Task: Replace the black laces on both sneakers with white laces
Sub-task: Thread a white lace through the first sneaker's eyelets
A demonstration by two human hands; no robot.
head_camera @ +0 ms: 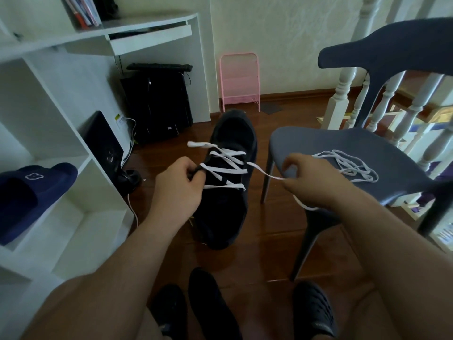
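Observation:
A black sneaker [228, 209] is held up in the middle of the view, heel end away from me. A white lace [224, 168] crosses its eyelets in several rows. My left hand [176, 185] grips the sneaker's left side at the eyelets. My right hand [306, 180] pinches the free right end of that white lace and holds it taut. The lace's other end [198, 144] sticks out at the upper left. A second white lace [350, 165] lies loose on the grey chair seat [343, 143]. Another black sneaker [213, 303] lies on the floor below.
White shelves [61, 143] stand at the left with a navy slipper [31, 192]. A black computer tower [157, 104] sits under the desk. A pink rack [240, 82] leans on the far wall. White banister posts [343, 94] rise behind the chair. My feet wear black clogs [315, 310].

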